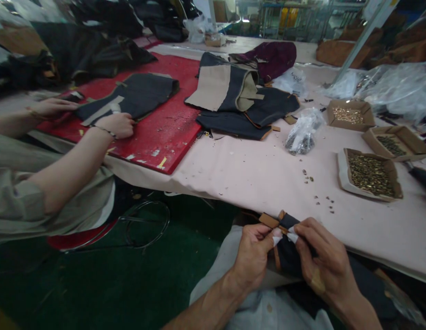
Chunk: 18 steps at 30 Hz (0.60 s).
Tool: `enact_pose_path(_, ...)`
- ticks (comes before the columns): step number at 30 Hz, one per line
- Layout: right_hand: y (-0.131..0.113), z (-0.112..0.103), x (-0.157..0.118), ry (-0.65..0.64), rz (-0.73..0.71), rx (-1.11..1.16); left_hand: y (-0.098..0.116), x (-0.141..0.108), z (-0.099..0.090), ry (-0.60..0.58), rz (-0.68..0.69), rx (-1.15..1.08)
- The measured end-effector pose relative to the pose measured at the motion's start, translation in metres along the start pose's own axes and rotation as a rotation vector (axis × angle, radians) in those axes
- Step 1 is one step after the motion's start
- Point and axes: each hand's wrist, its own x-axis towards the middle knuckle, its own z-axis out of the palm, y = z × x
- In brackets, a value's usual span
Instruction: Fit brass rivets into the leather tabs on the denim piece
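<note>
Dark fabric piece (287, 250) with tan edging sits low in the frame, right of centre, pinched between both my hands just off the near edge of the worktop (254, 178). My left hand (253, 256) closes its grip on the left side, my right hand (323, 261) on the right, taped fingertips (292, 237) meeting at its top. Boxes of brass rivets (370, 174) lie well apart at mid right.

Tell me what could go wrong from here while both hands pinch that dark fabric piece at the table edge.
1. The dark fabric piece is held off the table by the left hand and right hand; a slip could drop it to the floor.
2. Loose rivets lie close by; a sleeve might sweep them off.
3. The nearest box of rivets could be knocked.
</note>
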Motion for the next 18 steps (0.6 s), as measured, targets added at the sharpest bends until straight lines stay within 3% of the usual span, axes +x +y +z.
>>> enact_pose_path(4, 0.002, -0.004, 0.000, -0.028, 0.032, 0.086, -0.002, -0.002, 0.000, -0.001, -0.025, -0.038)
enact_pose_path(12, -0.005, -0.010, 0.004, -0.028, 0.456, 0.071, -0.007, 0.000, -0.006, -0.026, 0.003, 0.093)
enact_pose_path(15, -0.003, -0.004, 0.002, 0.021, 0.509, 0.068, -0.005, 0.004, -0.005, -0.027, 0.002, 0.111)
enact_pose_path(18, 0.013, -0.002, 0.000, -0.016, 0.492, 0.131, 0.001, 0.008, -0.004, -0.044, -0.007, 0.106)
